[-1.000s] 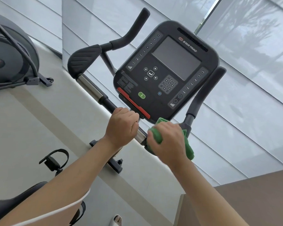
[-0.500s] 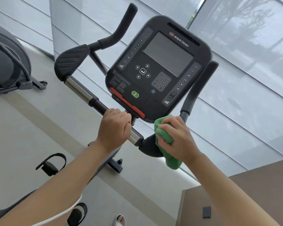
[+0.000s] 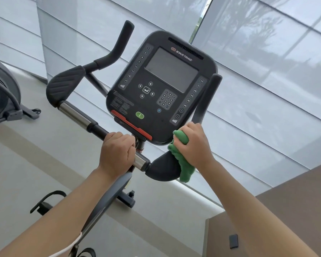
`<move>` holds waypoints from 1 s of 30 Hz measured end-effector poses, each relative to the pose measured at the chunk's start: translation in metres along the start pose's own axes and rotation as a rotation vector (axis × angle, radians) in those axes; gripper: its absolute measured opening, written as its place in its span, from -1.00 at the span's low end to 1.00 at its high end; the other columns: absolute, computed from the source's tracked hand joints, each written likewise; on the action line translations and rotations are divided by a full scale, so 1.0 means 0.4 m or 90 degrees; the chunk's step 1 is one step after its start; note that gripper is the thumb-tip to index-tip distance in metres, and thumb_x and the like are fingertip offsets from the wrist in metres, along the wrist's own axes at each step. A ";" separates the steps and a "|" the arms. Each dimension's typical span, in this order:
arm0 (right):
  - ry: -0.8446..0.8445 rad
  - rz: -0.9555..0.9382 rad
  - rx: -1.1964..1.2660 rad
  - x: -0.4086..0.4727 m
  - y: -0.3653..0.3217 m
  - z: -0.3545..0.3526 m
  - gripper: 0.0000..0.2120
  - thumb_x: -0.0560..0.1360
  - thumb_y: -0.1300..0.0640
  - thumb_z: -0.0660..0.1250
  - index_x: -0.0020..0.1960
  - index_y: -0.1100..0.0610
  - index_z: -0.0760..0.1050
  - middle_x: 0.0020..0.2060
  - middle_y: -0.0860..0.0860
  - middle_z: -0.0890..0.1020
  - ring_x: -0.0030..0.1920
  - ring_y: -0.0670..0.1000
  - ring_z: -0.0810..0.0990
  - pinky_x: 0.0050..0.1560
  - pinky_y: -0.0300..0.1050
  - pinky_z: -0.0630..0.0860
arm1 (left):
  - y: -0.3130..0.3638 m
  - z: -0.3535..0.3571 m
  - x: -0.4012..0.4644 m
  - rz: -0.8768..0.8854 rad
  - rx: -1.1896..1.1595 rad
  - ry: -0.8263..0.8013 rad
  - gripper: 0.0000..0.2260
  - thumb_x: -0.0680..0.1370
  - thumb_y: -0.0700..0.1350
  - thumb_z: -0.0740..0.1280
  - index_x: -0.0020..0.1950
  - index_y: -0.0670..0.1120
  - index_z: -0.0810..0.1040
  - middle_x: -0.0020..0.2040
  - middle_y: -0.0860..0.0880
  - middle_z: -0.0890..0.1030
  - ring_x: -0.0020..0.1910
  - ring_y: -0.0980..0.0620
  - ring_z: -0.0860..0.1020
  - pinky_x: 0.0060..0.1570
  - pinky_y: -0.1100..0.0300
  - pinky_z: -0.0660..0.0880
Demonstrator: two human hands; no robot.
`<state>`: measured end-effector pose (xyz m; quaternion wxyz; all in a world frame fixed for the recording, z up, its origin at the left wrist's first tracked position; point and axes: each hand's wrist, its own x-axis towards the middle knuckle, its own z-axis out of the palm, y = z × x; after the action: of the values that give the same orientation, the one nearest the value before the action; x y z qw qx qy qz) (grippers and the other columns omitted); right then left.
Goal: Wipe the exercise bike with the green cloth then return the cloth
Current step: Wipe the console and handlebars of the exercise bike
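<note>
The green cloth [image 3: 182,158], a soft, bunched fabric, sits right of centre in the lower half of the frame, pressed against the right-side elbow pad [image 3: 163,169] of the exercise bike [image 3: 161,86]; one fold hangs below the pad edge. The right hand [image 3: 195,145] grips the cloth with fingers curled around the wad. The left hand [image 3: 117,153] is closed around the black foam section of the handlebar [image 3: 98,129], just left of the console stem.

The handlebar alternates matte black grip with polished metal sleeves [image 3: 73,115]. A second elbow pad [image 3: 65,84], ribbed and matte, lies at centre left. Curved black bar ends rise at upper centre [image 3: 119,45] and to the right of the console [image 3: 206,101]. The console is a rounded black panel with a dark glossy screen [image 3: 171,70], a numeric keypad [image 3: 166,99], a green oval button [image 3: 139,115] and a red strip [image 3: 131,125] along its lower edge.

A strapped pedal [image 3: 44,203] shows at lower left. Part of another grey machine [image 3: 2,101] occupies the left edge. A brown desk [image 3: 267,219] with a small dark object [image 3: 233,241] fills the lower right. Translucent window blinds [image 3: 267,62] form the background
</note>
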<state>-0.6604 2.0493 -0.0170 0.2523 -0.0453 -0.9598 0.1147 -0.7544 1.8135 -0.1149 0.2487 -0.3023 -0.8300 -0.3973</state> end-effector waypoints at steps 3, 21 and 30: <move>-0.012 -0.013 0.046 -0.059 -0.045 -0.010 -0.86 0.56 0.01 0.39 -0.11 0.06 0.60 -0.11 -0.10 0.56 0.00 0.05 0.44 0.08 -0.01 0.47 | 0.004 -0.001 -0.001 -0.002 -0.004 -0.001 -0.70 0.63 -0.13 0.10 -0.27 -0.09 0.45 -0.38 -0.03 0.46 -0.34 0.00 0.38 -0.10 0.06 0.44; 0.099 -0.133 0.038 0.033 0.102 -0.229 -0.83 0.63 0.04 0.40 0.05 0.15 0.62 0.05 -0.01 0.58 0.10 0.06 0.51 0.22 -0.16 0.44 | 0.285 0.049 0.213 0.068 -0.134 -0.116 -0.86 0.49 -0.32 0.32 -0.11 -0.10 0.59 -0.19 0.03 0.60 -0.16 -0.06 0.56 -0.10 -0.10 0.54; 0.231 -0.132 0.064 0.227 0.229 -0.304 -0.80 0.66 0.06 0.38 0.17 0.18 0.59 0.13 -0.01 0.51 0.17 0.05 0.46 0.27 -0.37 0.32 | 0.391 0.189 0.269 0.072 -0.129 -0.137 -0.83 0.54 -0.28 0.32 0.02 -0.03 0.59 -0.02 0.14 0.54 -0.17 0.09 0.52 -0.21 0.05 0.54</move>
<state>-0.6765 2.1751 0.1070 0.4333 0.0460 -0.8913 0.1255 -0.7327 1.9859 -0.0073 0.1485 -0.4126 -0.7892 -0.4299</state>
